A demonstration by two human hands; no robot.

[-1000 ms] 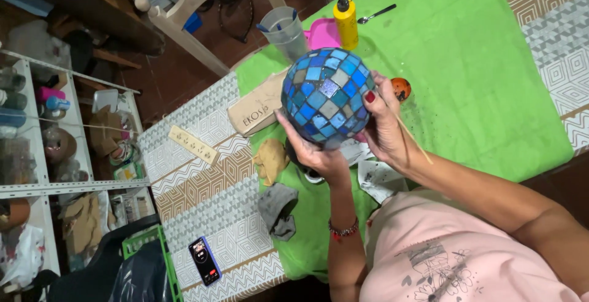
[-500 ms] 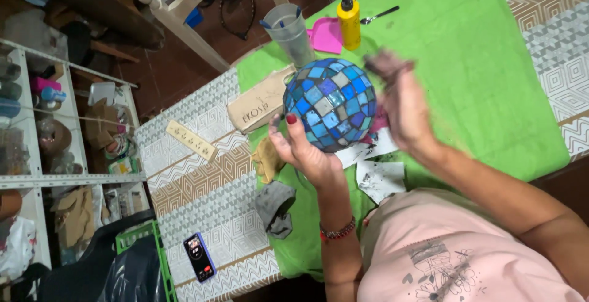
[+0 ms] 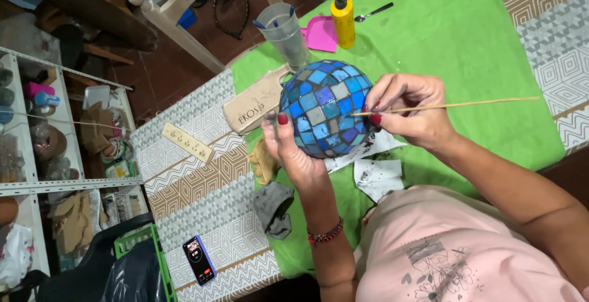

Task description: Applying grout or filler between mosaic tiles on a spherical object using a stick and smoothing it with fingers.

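1. The left hand cups a mosaic ball from below and behind, fingers curled up its left side, thumb pressed on the tiles. The ball is held clear of the table, above the green cloth.
2. The right hand is closed in a pinch on a thin wooden stick, held like a pencil. The stick's tip touches the ball's right side, at a seam between blue tiles; its long end points away to the right.
3. The step in hand looks like picking or scraping along the joints between the tiles. By my judgement, the next move calls for a steady left grip and a slight turn of the ball to bring a fresh seam under the tip, with light pressure, since the stick is thin and could snap or slip.
4. Just under the ball lie stained scraps of paper, and to the left of the wrist a grey rag and a tan one.
5. Farther off on the cloth stand a clear cup and a yellow bottle, with a pink scoop between them and a spoon beyond.
6. A phone lies well apart on the patterned table cover.
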